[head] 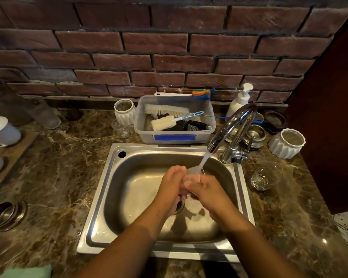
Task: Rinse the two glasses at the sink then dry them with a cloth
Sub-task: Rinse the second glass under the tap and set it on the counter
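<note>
- The first glass [192, 177] is clear and blurred by running water. I can only make out its pale rim and part of its wall between my fingers.
- It is over the sink [117, 177], above the drain and just under the faucet [232, 125]. The water stream [203, 160] falls from the spout onto its top.
- The second glass [264, 176] is on the marble counter [54, 177] just right of the sink and apart from my hands. It is clear with a thick, cut-looking base. I cannot tell whether it stands upright or lies tilted.
- A green cloth [27, 271] shows at the near left edge of the counter, well apart from both glasses.
- My left hand [172, 184] comes in from the lower left, forearm crossing the front rim of the sink. Its fingers curl round the left side of the first glass, with the fingertips up near the rim.
- My right hand [206, 190] comes in from the lower right and wraps the right side of the same glass, with the thumb laid across the side facing me.
- Both hands are closed round the first glass and meet over it, so most of its body is hidden.
- Behind the sink is a plastic tub [175, 135] holding brushes. A white pump bottle [239, 100] stands by the brick wall [169, 47].
</note>
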